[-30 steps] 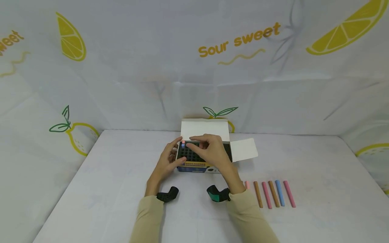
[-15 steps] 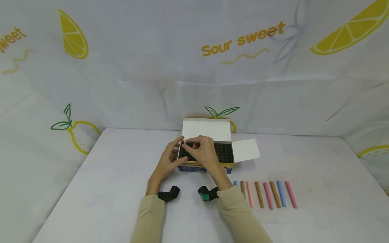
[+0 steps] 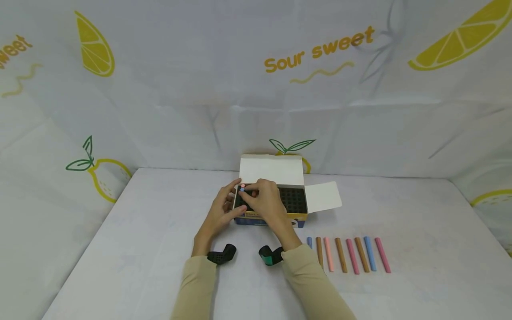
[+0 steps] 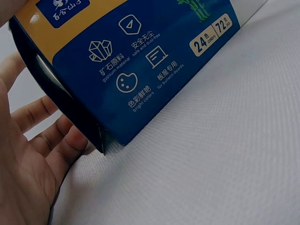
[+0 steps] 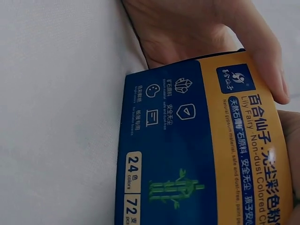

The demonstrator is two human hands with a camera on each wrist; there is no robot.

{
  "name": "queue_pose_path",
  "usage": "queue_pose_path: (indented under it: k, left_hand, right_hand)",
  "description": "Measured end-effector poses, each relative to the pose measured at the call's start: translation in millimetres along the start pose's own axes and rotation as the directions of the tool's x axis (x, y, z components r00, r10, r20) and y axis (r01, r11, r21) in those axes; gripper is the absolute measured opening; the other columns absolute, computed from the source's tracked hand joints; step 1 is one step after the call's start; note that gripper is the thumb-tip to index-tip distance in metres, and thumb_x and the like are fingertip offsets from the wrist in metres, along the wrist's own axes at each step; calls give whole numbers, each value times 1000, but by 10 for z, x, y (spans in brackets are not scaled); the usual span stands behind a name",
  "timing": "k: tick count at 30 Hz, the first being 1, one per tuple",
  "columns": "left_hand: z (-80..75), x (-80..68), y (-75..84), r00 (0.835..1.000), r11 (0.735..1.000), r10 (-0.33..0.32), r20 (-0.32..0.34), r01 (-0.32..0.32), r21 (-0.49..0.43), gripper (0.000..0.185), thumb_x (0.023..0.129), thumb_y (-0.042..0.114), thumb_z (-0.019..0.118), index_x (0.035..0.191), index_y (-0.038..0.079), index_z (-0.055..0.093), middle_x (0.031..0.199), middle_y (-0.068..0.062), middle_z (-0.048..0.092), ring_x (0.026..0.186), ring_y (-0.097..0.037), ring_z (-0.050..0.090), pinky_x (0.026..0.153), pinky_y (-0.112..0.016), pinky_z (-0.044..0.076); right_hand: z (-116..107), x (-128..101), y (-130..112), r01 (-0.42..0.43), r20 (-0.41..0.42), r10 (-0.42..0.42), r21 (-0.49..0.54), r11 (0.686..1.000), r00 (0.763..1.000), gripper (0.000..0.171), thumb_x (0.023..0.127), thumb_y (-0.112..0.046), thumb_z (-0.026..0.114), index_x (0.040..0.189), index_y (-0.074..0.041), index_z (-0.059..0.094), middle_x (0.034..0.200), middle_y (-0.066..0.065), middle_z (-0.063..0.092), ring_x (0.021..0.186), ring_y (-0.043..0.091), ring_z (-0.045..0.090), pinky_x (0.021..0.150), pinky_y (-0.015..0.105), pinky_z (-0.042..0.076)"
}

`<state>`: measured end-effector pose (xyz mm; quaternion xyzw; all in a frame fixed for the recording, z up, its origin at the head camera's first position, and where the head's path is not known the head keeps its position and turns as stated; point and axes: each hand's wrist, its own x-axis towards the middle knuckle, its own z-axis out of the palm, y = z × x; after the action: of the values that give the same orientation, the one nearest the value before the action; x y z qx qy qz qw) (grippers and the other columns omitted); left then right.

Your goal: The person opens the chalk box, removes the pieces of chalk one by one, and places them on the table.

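Note:
An open chalk box [image 3: 254, 219], blue and yellow, holds a black insert full of holes [image 3: 295, 201]. My left hand [image 3: 220, 208] grips its left end, thumb over the near top edge; in the left wrist view the fingers [image 4: 40, 115] lie along the end wall. At the back left corner, a pink chalk stick [image 3: 242, 185] and a blue chalk stick [image 3: 242, 190] show their tops in the insert. With thumb and index finger, my right hand [image 3: 267, 200] pinches the blue one. The palm hides the insert's middle.
Several chalk sticks in brown, pink and blue, including a brown chalk stick [image 3: 341, 255], lie in a row at the right front. The box's white lid [image 3: 272, 170] stands up behind it, and a side flap [image 3: 323, 197] sticks out right.
My right hand has moved left across the insert and its thumb and index finger have closed on the blue chalk stick. More of the row on the table shows. The left hand stays put.

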<state>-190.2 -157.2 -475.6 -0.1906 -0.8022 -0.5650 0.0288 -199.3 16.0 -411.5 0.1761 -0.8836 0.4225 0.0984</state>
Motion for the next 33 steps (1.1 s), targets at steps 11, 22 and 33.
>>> queue_pose_path:
  k: [11,22,33]
  left_hand:
    - [-4,7,17,1000,1000,12,-5,-12,5,75,94,36,71,159,19,37,129,-20,48,93,-20,54,73,-23,50]
    - [4,-19,36,1000,999,4,-17,-4,36,76,93,34,70,159,17,37,129,-19,48,92,-18,54,74,-23,50]
    - [-4,-17,32,1000,999,2,-16,-2,47,75,93,38,70,159,20,38,128,-18,49,89,-18,54,75,-24,49]
  right_hand:
    - [-7,-3,28,76,-83,-70,70,995,994,16,91,-10,76,100,2,81,73,9,62,60,10,52,53,18,40]
    - [-24,-11,21,12,-59,-5,120,993,998,24,94,-18,75,112,-3,79,78,8,61,63,10,53,55,19,42]
    - [-34,0,14,33,-67,-24,144,989,998,23,94,-17,74,111,-2,79,78,6,61,62,9,52,54,19,41]
